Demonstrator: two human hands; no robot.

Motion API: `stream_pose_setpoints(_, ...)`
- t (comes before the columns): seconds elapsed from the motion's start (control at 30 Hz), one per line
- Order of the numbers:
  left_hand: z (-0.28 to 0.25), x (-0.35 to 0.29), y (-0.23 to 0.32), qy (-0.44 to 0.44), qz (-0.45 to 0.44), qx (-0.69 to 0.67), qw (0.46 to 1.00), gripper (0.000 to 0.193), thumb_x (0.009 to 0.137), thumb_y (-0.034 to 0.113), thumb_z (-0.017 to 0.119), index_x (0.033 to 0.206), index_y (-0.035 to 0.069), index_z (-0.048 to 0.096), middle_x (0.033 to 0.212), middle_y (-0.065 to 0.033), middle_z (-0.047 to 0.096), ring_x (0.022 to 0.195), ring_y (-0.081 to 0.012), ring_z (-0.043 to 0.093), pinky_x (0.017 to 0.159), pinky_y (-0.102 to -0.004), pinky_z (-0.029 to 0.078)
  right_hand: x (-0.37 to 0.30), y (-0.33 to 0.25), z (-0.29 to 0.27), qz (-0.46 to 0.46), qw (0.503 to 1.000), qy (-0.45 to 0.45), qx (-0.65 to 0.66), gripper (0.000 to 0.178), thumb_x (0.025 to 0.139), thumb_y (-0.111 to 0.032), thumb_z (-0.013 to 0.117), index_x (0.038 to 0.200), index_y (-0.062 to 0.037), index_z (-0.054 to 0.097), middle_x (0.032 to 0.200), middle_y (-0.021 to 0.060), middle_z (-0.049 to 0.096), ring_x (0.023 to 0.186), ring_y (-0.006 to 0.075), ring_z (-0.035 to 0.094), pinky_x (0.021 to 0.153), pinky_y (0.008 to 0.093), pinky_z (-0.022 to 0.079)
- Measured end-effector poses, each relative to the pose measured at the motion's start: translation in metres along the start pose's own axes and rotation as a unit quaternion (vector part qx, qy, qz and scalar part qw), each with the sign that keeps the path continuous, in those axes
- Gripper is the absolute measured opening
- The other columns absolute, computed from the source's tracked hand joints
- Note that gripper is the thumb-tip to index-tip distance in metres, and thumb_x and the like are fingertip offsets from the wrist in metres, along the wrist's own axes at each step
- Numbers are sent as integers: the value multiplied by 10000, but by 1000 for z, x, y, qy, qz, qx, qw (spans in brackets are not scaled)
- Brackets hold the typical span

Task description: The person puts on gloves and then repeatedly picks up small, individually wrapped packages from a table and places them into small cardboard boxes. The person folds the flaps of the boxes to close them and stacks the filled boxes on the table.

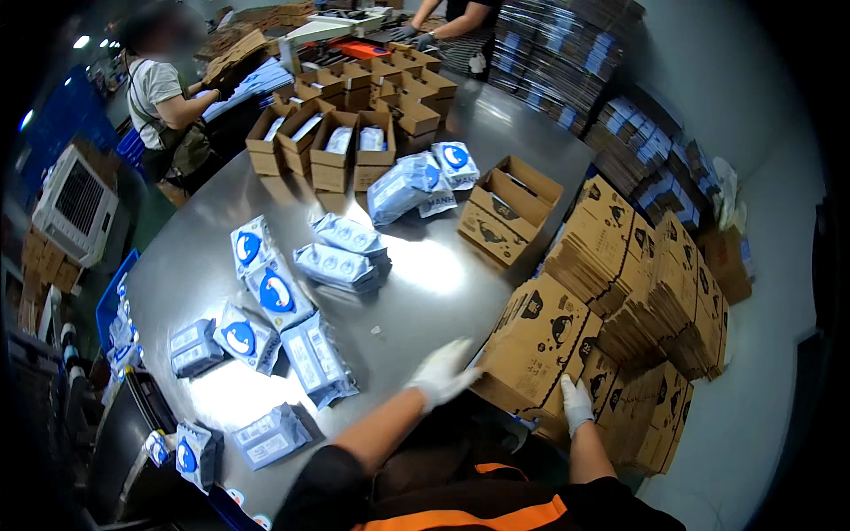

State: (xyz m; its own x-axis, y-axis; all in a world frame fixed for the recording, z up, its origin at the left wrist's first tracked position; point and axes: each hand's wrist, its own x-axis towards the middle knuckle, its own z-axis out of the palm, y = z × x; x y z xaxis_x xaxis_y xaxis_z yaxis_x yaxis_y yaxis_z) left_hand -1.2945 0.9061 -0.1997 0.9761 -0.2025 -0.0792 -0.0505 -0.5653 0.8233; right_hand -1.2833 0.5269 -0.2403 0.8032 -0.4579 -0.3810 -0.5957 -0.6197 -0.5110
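Flattened carton stacks stand between the shiny metal table and pale wall.

Blur softens the white-gloved left hand, so whether it touches the printed brown cardboard carton at four o'clock is hard to say. At twelve o'clock, the upper edge crops the black-shirted co-worker.

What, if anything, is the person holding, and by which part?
A brown carton: the right hand holds its near edge, toward the right; the left hand is at its left side, but whether it grips cannot be told.
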Motion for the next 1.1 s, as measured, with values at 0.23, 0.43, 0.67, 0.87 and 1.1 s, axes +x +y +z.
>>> stream_pose_setpoints(0.23, 56, 8, 48, -12, -110, -124, 986, 848, 929, 484, 612, 1496, -52, 280, 1495, -311, 381, 1443, -389, 333, 1185, -427, 275, -67, -41, -32, -180, 980, -27, 85, 702, 1030, -358, 501, 1542, 49, 245, 1581, 207, 321, 1432, 321, 350, 1183, 388, 269)
stream_pose_setpoints(0.43, -10, -106, -1, 77, -190, -313, 927, 908, 908, 574, 635, 1497, -46, 330, 1511, -245, 411, 1425, -354, 374, 1168, -425, 312, -169, -162, -36, -401, 888, -178, 135, 613, 927, -126, 680, 1452, 54, 419, 1415, 228, 544, 1245, 289, 580, 1030, 351, 465)
stream_pose_setpoints(0.67, -81, -302, -23, 344, -235, -436, 797, 504, 923, 176, 734, 1365, 0, 568, 1249, -111, 649, 1109, -163, 613, 986, -300, 488, -221, -231, 41, -641, 592, -406, -270, 286, 937, -228, 626, 1219, -226, 672, 1076, 110, 709, 1009, 297, 669, 840, 380, 531)
stream_pose_setpoints(0.87, -36, -346, 7, 417, -292, -523, 684, 311, 922, 163, 734, 1160, -33, 688, 1072, -56, 705, 950, -95, 635, 879, -247, 503, -224, -226, 161, -454, 743, -486, 74, 520, 812, -67, 794, 1283, -18, 581, 1210, 141, 654, 1048, 244, 658, 922, 359, 517)
stream_pose_setpoints(1.1, -48, -350, 25, 556, -250, -505, 612, 193, 929, 100, 696, 1099, 11, 710, 1022, -39, 703, 916, -100, 626, 838, -256, 511, -275, -238, 169, -336, 760, -516, 208, 740, 814, -129, 829, 1415, 41, 433, 1372, 178, 537, 1308, 245, 496, 1114, 371, 389)
